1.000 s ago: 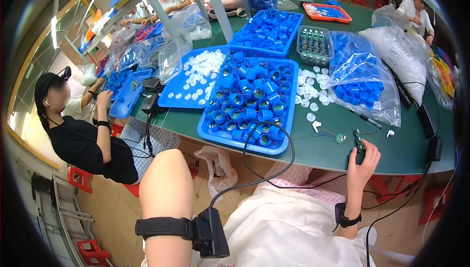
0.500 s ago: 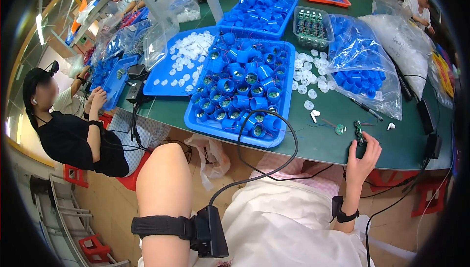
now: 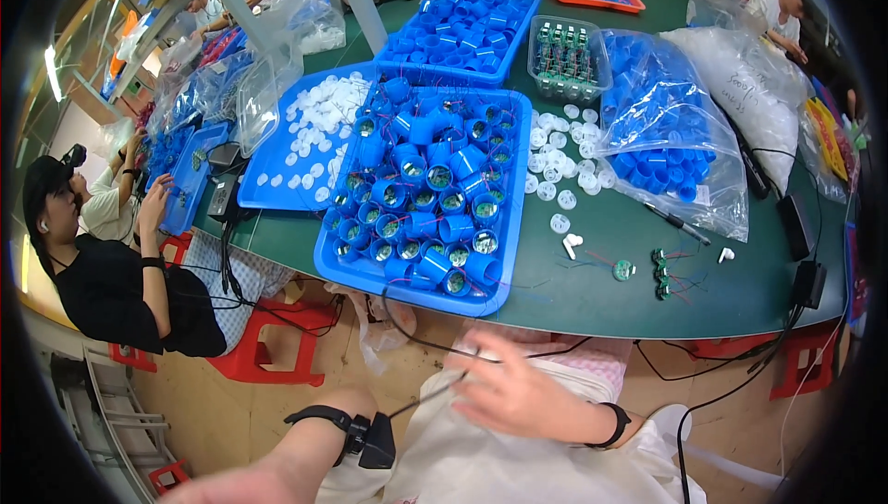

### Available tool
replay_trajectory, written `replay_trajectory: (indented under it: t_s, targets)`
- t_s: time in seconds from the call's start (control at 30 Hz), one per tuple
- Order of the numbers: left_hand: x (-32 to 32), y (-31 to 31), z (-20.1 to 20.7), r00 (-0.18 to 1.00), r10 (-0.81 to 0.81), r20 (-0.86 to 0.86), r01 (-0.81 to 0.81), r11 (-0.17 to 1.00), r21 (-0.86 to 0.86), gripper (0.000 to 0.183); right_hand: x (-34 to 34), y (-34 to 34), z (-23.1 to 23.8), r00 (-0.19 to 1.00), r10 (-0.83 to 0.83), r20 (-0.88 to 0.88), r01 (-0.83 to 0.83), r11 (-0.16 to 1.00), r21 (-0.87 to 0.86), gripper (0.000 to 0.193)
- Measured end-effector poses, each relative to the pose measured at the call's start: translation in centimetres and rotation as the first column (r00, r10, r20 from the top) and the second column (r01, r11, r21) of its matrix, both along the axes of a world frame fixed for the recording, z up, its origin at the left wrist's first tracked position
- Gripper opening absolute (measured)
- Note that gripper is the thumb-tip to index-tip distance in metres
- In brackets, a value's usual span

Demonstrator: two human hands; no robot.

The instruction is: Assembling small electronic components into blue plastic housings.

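Observation:
My right hand [image 3: 504, 388] is in front of my lap, below the table edge, blurred by motion. Its fingers look spread. A black cable [image 3: 421, 399] runs from the dark device [image 3: 376, 441] strapped to my left arm up to those fingertips; whether they grip it is unclear. At the lower left edge my left hand [image 3: 231, 487] is smeared and cut off, its fingers hidden. On the table nearest my right hand lie a round green circuit board [image 3: 623, 270] with thin wires and a stack of small green boards [image 3: 661, 275].
A blue tray [image 3: 511, 227] holds blue cups with boards inside. Around it are clear discs [image 3: 560, 223], white earbuds [image 3: 726, 255], a black pen [image 3: 679, 225], a bag of blue cups [image 3: 721, 208] and a plastic box of boards [image 3: 567, 88]. A person in black [image 3: 116, 273] sits left, beside a red stool [image 3: 277, 342].
My right hand has left the green boards and moved down and left to my lap. My left arm has dropped lower. The cable loop has come down off the tray.

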State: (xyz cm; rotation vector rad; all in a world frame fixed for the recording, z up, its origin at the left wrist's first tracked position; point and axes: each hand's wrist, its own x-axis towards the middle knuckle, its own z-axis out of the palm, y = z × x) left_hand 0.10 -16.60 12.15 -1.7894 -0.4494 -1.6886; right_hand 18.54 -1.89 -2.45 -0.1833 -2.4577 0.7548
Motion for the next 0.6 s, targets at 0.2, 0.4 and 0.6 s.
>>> replay_trajectory:
  t_s: [0.2,0.4,0.6]
  targets:
    - [-2.3,3.9,-6.8,0.859,0.334,0.387,-0.172,0.902,-0.397,0.025,2.7,-1.1,-4.7,0.747,0.575,0.333,-0.391,0.786,-0.479,0.029]
    - [1.7,10.0,-14.4,0.996,0.082,-0.028,-0.071,0.574,-0.816,0.025,5.6,5.7,1.2,0.847,0.459,0.267,-0.261,0.798,-0.542,0.023]
    - [8.7,14.6,-22.0,0.969,-0.053,-0.241,-0.152,0.639,-0.754,0.021,7.4,14.5,8.9,0.797,-0.333,0.504,0.473,0.863,-0.177,0.021]
